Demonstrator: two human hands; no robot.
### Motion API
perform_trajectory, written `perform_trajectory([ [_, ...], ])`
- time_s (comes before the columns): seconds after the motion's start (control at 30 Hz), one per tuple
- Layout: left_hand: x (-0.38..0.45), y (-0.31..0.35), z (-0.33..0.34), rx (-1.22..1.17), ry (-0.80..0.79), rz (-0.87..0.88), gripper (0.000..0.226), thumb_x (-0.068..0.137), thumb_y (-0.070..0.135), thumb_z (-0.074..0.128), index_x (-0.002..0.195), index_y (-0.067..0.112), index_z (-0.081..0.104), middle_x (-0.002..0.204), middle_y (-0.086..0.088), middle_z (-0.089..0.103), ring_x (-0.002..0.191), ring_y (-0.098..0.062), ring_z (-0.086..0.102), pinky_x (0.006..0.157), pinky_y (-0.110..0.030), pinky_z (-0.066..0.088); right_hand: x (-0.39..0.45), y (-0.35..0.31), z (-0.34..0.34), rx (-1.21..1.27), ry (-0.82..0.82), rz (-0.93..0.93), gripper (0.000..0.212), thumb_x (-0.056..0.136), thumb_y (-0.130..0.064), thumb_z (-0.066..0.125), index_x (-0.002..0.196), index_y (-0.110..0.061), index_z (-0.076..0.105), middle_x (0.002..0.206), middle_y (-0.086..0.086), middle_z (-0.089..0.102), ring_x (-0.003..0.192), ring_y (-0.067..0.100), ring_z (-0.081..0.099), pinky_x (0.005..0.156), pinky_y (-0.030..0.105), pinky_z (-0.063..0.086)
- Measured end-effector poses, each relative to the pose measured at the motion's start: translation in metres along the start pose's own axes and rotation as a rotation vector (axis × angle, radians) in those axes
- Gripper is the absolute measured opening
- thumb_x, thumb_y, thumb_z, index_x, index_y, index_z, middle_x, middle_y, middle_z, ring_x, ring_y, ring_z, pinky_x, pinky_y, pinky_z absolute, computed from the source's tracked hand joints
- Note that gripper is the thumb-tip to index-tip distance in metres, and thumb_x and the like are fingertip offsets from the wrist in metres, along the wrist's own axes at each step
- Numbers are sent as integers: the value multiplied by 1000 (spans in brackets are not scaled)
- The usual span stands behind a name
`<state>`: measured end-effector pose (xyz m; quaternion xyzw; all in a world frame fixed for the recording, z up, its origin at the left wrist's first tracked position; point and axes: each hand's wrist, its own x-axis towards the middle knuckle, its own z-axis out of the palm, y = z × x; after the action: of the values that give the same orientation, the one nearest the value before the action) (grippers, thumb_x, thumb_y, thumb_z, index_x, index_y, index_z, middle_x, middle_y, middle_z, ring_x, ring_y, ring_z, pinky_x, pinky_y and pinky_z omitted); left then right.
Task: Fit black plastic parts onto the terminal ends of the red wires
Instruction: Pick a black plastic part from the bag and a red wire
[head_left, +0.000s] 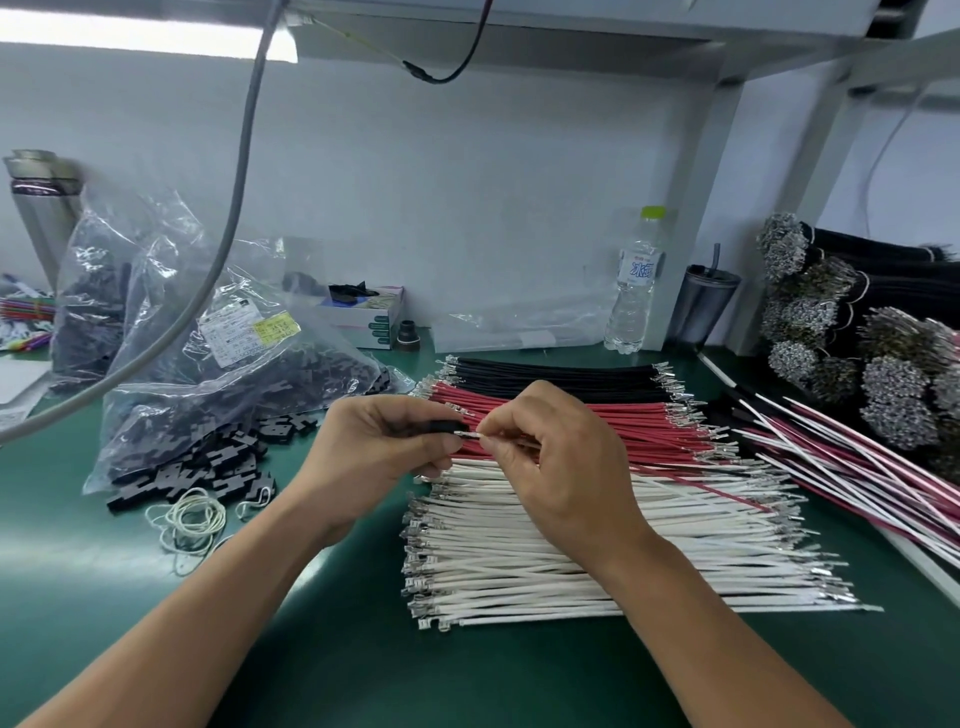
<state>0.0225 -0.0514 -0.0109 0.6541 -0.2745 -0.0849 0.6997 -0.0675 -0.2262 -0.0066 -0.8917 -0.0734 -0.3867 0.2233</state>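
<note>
My left hand pinches a small black plastic part between thumb and fingers. My right hand holds one red wire near its metal terminal, whose tip touches the black part's opening. Both hands hover above a flat stack of red wires with silver terminals at each end. Loose black plastic parts spill from a clear bag at the left.
Black wires lie behind the red stack, white wires in front. Bundled wires pile at the right, with pink and white wires below. A water bottle, dark cup, tissue box and rubber bands sit on the green mat.
</note>
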Motion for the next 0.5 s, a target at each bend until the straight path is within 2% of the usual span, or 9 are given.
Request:
perform_trajectory([
  [0.13,0,2,0,-10,-9,-5,26,66,10,84,92,11,83,82,-24,76,64,-22,69,66,-27,62,1,1,-2,81,39,-9,4,87,-21,78,89,-20,76,84,-12,60,79,8,60,65,34,52],
  [0.33,-1,3,-1,-1,-23,-11,25,66,9,83,90,14,84,84,-25,76,65,-23,70,66,-26,62,0,0,-1,48,40,-12,4,86,-22,78,90,-21,78,83,-13,59,78,7,58,63,31,51],
  [0.5,-3,2,3,-1,-29,-15,24,65,7,83,88,13,84,82,-16,79,62,-19,72,62,-21,59,1,-4,4,52,55,22,3,86,-21,78,89,-19,78,82,-11,59,76,7,58,62,32,51],
])
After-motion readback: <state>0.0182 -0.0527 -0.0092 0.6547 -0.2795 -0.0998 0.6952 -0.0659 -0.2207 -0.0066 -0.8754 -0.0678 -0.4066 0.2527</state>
